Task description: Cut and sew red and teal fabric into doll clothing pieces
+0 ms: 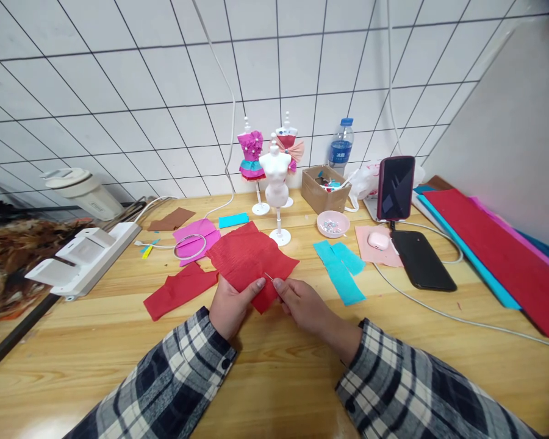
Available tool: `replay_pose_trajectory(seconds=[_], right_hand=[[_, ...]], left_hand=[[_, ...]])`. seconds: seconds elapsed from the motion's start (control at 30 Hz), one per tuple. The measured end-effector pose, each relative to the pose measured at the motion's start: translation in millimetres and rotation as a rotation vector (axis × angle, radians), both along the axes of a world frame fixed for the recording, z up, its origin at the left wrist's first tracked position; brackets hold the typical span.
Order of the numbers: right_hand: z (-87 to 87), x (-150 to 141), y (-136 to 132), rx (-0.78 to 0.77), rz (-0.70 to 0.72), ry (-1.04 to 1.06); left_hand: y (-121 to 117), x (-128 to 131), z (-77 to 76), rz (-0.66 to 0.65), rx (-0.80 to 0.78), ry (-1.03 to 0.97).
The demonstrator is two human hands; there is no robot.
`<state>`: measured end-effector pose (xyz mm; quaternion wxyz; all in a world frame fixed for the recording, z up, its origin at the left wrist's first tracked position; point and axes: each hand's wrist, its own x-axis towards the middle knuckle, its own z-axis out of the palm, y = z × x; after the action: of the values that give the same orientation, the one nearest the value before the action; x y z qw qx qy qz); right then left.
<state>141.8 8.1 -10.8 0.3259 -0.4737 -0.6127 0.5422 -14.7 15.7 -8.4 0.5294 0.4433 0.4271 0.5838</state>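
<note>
A sheet of red crepe paper (pixel 247 256) is held up above the table in front of me. My left hand (pixel 232 305) grips its lower left edge, thumb on top and fingers beneath. Between the thumb and fingers of my right hand (pixel 299 303) is a thin needle-like pin (pixel 268 276), its tip lying against the paper. The right fingers also seem to touch the paper's lower right edge. Just beyond the sheet stands a bare white mini dress form (pixel 275 174). Another red crepe piece (pixel 180 291) lies left of my left hand.
Two dressed mini forms, one in a magenta dress (pixel 251 149), stand behind. A pink bowl of beads (pixel 333 225), cardboard box (pixel 326 190), water bottle (pixel 341 146), blue strips (pixel 339 271) and phone (pixel 423 259) are to the right. A white power strip (pixel 96 262) lies left.
</note>
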Motion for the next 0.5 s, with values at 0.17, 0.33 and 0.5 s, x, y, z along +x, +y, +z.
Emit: replay_pose_trajectory(seconds=[0.17,0.33,0.5], right_hand=[[0.0,0.2,-0.2,0.023,-0.001,-0.006],[0.7,-0.1,-1.5,-0.083,-0.011,0.05],[1.4,0.0,-2.2,-0.148,0.002,0.068]], left_hand=[[-0.8,0.2,-1.1,-0.01,-0.01,-0.033],[0.6,-1.4,0.0,-0.002,0.012,-0.039],[1.3,-2.6,1.6,0.008,0.005,-0.002]])
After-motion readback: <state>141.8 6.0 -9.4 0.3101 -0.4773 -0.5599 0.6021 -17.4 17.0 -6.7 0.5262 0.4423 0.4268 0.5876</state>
